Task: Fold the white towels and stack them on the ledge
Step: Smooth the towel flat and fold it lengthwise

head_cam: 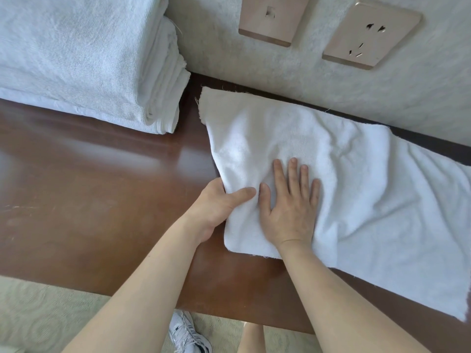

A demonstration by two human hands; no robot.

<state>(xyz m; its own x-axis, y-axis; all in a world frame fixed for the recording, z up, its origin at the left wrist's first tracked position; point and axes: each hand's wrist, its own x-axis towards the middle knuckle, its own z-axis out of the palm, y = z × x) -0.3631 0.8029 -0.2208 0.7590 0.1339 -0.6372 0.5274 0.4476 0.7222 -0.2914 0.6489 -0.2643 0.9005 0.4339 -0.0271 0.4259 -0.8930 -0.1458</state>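
Observation:
A white towel [356,179] lies spread along the brown wooden ledge [89,179], its right end reaching past the frame edge. My right hand [290,202] presses flat on the towel's left part, fingers straight and spread. My left hand [219,207] grips the towel's left edge, thumb on top and fingers tucked under the cloth. A stack of folded white towels [84,57] sits on the ledge at the far left.
A textured pale wall [229,54] rises behind the ledge with a gold switch plate [272,19] and a gold socket plate [369,34]. Below the ledge's front edge are patterned carpet [51,314] and a white sneaker [187,332].

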